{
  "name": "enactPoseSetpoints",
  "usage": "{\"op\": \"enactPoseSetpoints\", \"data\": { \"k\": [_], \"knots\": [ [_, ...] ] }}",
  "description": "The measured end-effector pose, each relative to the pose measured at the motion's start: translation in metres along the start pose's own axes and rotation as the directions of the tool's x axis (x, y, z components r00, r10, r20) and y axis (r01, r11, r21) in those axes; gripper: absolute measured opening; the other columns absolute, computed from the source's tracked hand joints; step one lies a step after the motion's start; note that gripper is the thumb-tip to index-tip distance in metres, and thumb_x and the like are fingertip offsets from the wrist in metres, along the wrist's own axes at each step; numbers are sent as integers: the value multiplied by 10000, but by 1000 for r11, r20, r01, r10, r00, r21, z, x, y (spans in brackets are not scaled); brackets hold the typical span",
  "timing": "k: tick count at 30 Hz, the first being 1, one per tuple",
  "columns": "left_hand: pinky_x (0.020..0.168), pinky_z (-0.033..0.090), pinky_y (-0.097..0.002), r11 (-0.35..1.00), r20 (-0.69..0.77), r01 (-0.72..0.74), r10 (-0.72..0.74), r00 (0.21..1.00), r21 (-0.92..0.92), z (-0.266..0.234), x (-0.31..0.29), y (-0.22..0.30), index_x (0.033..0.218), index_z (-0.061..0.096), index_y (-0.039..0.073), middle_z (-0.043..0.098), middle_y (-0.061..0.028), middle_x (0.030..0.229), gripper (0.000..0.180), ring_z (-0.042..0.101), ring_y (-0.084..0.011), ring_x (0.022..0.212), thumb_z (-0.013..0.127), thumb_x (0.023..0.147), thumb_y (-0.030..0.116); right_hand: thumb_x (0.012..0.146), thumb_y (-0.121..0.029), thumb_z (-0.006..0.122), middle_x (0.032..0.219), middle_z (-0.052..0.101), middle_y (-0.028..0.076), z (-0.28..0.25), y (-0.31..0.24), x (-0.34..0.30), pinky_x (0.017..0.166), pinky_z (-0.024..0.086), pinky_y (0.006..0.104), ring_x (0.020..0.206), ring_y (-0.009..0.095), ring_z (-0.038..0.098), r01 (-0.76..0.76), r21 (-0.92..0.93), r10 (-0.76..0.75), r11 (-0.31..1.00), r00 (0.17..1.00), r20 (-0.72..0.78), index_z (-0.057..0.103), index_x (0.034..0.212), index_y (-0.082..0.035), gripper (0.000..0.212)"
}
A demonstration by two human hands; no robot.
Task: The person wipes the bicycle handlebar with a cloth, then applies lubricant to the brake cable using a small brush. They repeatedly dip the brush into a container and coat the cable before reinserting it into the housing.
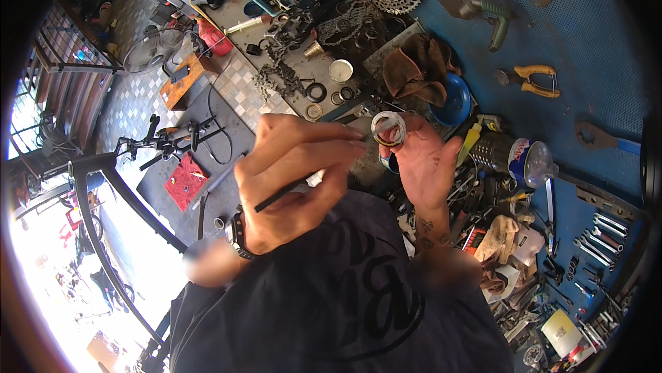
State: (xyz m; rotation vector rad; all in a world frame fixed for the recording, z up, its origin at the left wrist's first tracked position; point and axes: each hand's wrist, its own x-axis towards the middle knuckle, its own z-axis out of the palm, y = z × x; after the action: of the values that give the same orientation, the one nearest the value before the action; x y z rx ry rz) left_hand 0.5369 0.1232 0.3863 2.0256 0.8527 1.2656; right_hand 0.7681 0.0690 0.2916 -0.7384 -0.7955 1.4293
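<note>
My left hand, with a dark watch on its wrist, is closed like a pen grip around a slim black stick-like tool. A small whitish bit shows between its fingers. The tool's tip is hard to make out near the ring. My right hand, palm up, pinches a small whitish metal ring between thumb and fingers. The ring looks like a bearing or cup, with a yellowish lower rim. Both hands are close together above the cluttered bench, fingertips of the left just beside the ring.
Chains, loose rings and a white round tub lie beyond my hands. A brown glove or rag rests by a blue bowl. To the right are a plastic bottle, yellow-handled pliers and several wrenches. A fan stands far left.
</note>
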Motion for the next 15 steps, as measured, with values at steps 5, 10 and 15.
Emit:
{"op": "enactPoseSetpoints", "data": {
  "k": [5,10,15],
  "knots": [
    [816,460,-322,985,67,81,-72,995,-153,0,-2,5,982,821,63,818,-75,1025,295,707,-177,817,788,722,-73,1025,-861,282,1272,705,143,2,1,-1,869,474,376,1090,217,615,9,-2,-9,1000,999,-48,655,1302,-6,973],
    [833,465,-327,987,34,126,-123,992,-100,-3,4,-1,1000,818,56,821,-85,1026,292,733,-185,862,774,756,-98,1030,-855,281,1263,706,147,1,2,0,872,481,383,1085,222,619,19,70,-21,997,999,28,649,1313,-5,968],
    [837,475,-336,997,-3,70,-71,998,-32,-8,5,-5,1015,808,45,821,-96,1032,288,758,-205,905,784,763,-92,1031,-852,288,1244,710,148,1,2,-1,862,480,388,1076,223,619,11,138,-12,990,1000,6,648,1313,-4,963]
  ]
}}
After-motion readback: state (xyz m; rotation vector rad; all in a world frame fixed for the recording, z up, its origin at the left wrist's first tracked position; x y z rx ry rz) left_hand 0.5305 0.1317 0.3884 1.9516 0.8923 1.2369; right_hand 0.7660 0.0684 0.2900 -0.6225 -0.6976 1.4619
